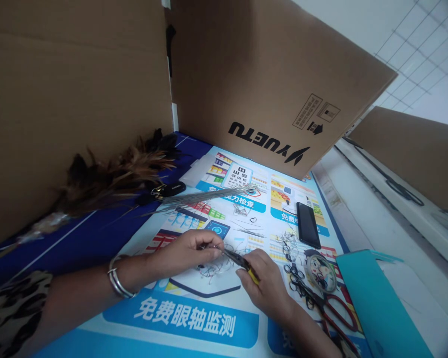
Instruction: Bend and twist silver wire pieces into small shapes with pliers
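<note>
My right hand (pixel 267 278) is closed around a pair of pliers (pixel 239 258) with dark jaws and yellow on the handle. The jaws point left and reach the fingertips of my left hand (pixel 194 251). Thumb and forefinger of that left hand are pinched on a thin wire at the jaws; most of it is hidden. Beneath both hands lies a loose tangle of cut wire pieces (pixel 212 268). Farther back a bundle of long straight wires (pixel 209 196) rests on the printed mat (pixel 179 311).
To the right lie a black phone-like slab (pixel 308 225), a round clear container (pixel 321 273), small black rings (pixel 294 278) and red-handled scissors (pixel 339 313). A turquoise box (pixel 381 303) stands beyond them. Brown feathers (pixel 115 169) lie at the left, and cardboard panels (pixel 246 74) wall the back.
</note>
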Demonstrator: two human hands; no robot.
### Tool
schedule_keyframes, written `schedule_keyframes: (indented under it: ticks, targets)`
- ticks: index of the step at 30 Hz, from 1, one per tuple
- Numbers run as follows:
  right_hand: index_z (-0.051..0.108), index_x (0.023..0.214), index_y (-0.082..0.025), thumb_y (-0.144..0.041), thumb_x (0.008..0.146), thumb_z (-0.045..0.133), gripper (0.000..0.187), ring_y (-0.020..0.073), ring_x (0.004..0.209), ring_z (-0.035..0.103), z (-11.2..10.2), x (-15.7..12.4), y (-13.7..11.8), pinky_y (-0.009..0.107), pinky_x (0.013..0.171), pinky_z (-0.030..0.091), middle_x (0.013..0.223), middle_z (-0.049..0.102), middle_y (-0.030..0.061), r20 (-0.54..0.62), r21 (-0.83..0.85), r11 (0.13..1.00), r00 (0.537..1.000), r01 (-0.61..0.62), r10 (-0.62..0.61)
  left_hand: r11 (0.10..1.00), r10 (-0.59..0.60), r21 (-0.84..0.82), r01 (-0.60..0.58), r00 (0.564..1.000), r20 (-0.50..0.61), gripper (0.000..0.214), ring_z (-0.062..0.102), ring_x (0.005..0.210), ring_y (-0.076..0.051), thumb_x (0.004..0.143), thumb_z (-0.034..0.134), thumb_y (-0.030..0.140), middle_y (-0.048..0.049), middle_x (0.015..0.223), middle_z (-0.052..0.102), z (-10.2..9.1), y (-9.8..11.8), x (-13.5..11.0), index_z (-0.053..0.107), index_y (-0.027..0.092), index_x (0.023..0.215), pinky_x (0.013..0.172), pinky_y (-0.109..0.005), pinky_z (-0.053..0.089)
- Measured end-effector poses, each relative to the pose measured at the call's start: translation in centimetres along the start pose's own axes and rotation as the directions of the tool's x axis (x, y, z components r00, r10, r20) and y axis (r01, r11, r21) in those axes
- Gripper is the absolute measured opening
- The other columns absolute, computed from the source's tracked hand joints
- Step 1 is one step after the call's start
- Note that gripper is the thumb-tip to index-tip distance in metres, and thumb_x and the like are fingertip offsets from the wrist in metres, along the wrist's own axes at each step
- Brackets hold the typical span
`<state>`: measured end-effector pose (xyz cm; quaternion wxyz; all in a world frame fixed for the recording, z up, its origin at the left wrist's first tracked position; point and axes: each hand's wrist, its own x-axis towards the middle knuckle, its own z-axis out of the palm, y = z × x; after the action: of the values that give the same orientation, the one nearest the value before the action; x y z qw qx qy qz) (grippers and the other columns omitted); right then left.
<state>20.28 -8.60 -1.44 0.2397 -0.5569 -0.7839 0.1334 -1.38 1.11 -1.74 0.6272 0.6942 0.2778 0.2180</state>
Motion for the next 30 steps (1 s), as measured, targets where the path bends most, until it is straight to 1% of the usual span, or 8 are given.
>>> schedule_keyframes:
  ticks: [9,18,24,30]
  targets:
    - [0.053,0.099,-0.018,-0.028,0.086,0.050,0.017,0.0205,0.085,0.048,0.02,-0.09,-0.18,0.033,0.074,0.043,0.091,0.055,0.0075,-0.022,-0.057,0.998,0.999,0.023,-0.025,0.998,0.030,0.061,-0.027,0.999,-0.041,0.015,0.045,0.062,-0.010,0.082,0.052,0.026,0.0009,0.072,0.051,0.03,-0.30,0.03,0.061,0.015,0.087,0.057,-0.021,0.037]
    - [0.054,0.097,-0.018,-0.029,0.086,0.049,0.016,0.0201,0.083,0.049,-0.04,-0.04,-0.65,0.031,0.070,0.043,0.087,0.055,0.0073,-0.014,-0.112,0.994,1.000,0.000,-0.001,0.990,0.056,0.132,-0.048,0.997,-0.055,0.014,0.045,0.062,-0.011,0.081,0.051,0.023,0.0014,0.069,0.050,0.21,-0.31,-0.02,0.061,0.014,0.085,0.057,-0.021,0.037]
    - [0.055,0.096,-0.019,-0.029,0.086,0.049,0.016,0.0196,0.083,0.049,-0.07,-0.07,-0.58,0.031,0.070,0.043,0.087,0.055,0.0069,-0.005,-0.101,0.995,1.000,-0.002,0.001,0.987,0.059,0.153,-0.048,0.996,-0.065,0.014,0.046,0.061,-0.011,0.081,0.051,0.025,0.0012,0.070,0.051,0.15,-0.44,0.07,0.061,0.015,0.085,0.057,-0.021,0.037]
    - [0.053,0.096,-0.019,-0.028,0.086,0.049,0.014,0.0195,0.083,0.049,0.00,0.01,-0.12,0.031,0.071,0.042,0.088,0.055,0.0064,-0.025,-0.062,0.998,0.999,-0.031,0.030,0.992,0.039,0.119,-0.032,0.998,-0.055,0.013,0.045,0.060,-0.010,0.081,0.052,0.024,0.0019,0.069,0.050,0.21,-0.19,0.02,0.061,0.015,0.084,0.055,-0.020,0.036]
